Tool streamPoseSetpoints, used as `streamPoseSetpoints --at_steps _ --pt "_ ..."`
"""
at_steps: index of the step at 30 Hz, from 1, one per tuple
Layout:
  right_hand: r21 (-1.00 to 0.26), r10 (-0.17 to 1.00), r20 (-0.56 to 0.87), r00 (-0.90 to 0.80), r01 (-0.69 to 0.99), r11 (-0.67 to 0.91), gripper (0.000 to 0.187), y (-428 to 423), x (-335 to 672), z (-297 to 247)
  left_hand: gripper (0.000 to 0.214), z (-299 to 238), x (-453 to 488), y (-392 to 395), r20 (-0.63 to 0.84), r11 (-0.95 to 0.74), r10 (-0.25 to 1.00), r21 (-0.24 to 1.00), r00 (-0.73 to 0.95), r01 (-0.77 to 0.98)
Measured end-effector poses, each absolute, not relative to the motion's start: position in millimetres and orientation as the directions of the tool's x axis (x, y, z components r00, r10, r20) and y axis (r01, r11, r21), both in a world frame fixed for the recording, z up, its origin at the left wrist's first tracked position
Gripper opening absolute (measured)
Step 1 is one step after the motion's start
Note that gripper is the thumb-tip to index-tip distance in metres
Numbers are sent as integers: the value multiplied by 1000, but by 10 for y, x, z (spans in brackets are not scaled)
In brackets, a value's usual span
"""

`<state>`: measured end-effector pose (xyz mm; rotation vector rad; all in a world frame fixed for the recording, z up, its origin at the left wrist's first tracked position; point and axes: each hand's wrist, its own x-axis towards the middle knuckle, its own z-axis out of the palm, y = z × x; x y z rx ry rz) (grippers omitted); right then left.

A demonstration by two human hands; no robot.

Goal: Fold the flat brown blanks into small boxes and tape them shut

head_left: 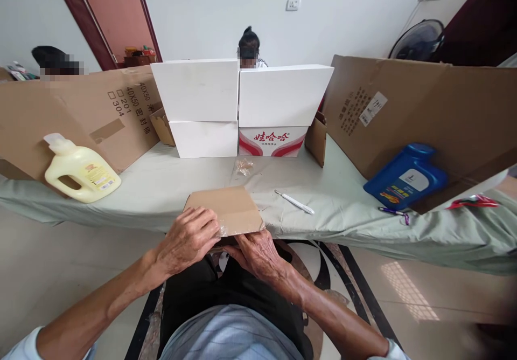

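Observation:
A small brown cardboard box lies at the front edge of the cloth-covered table. My left hand is closed over its near left part, fingers curled on the top by a shiny bit of clear tape. With its fingers partly hidden under the near edge, my right hand grips the box at the near right corner. A white pen-shaped cutter lies to the right of the box. Behind the box sits a crumpled piece of clear tape.
Stacked white boxes stand at the back, one with red print. Large cardboard sheets flank both sides. A yellow jug is at left, a blue bottle and purple pen at right. Two people sit beyond.

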<state>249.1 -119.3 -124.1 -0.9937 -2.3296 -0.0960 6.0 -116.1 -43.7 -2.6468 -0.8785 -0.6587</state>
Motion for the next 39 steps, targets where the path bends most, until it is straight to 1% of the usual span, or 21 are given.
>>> streamPoseSetpoints --at_steps 1,3,5,7,8,10,12,15,18,20,24,31,33,36,39 --pt "-210 651 555 -519 670 712 23 -1218 2491 -1253 7 -452 87 -1150 512 -790 470 -120 719 602" --pt "-378 704 546 -455 616 691 30 -1278 2490 -1250 9 -470 119 -1137 533 -816 437 -104 725 568" --pt "-599 781 498 -378 501 624 38 -1340 2475 -1212 9 -472 126 -1136 547 -834 421 -78 723 546" --pt "-789 850 413 -329 338 514 47 -1386 2443 -1168 11 -462 119 -1140 560 -847 408 -62 721 527" --pt "-854 874 370 -315 255 454 53 -1399 2424 -1155 12 -454 116 -1143 568 -853 401 -54 718 519" --pt "-930 911 293 -290 136 342 61 -1409 2390 -1153 13 -437 115 -1149 581 -862 400 -24 709 506" --pt "-961 938 233 -256 84 262 67 -1407 2375 -1175 15 -421 122 -1152 587 -871 409 23 699 491" --pt "-979 954 163 -252 77 188 73 -1405 2386 -1186 16 -407 133 -1149 581 -878 436 106 687 467" --pt "-982 957 126 -261 102 157 77 -1409 2404 -1145 16 -406 129 -1134 564 -874 476 216 675 436" --pt "-981 957 117 -266 116 152 79 -1408 2407 -1115 17 -408 120 -1123 543 -865 498 260 676 429" --pt "-983 953 110 -282 110 146 83 -1400 2391 -1092 23 -415 109 -1101 499 -852 518 236 694 466" --pt "-986 953 85 -292 116 123 86 -1407 2375 -1079 25 -472 84 -1001 442 -826 556 202 703 526" --pt "-989 953 72 -295 106 107 86 -1407 2370 -1076 25 -461 75 -946 428 -815 575 232 697 531" --pt "-994 950 53 -308 74 79 85 -1408 2354 -1075 25 -402 76 -858 397 -783 622 309 675 539" --pt "-996 945 45 -324 58 67 86 -1414 2329 -1082 25 -312 93 -786 339 -712 700 394 628 581"
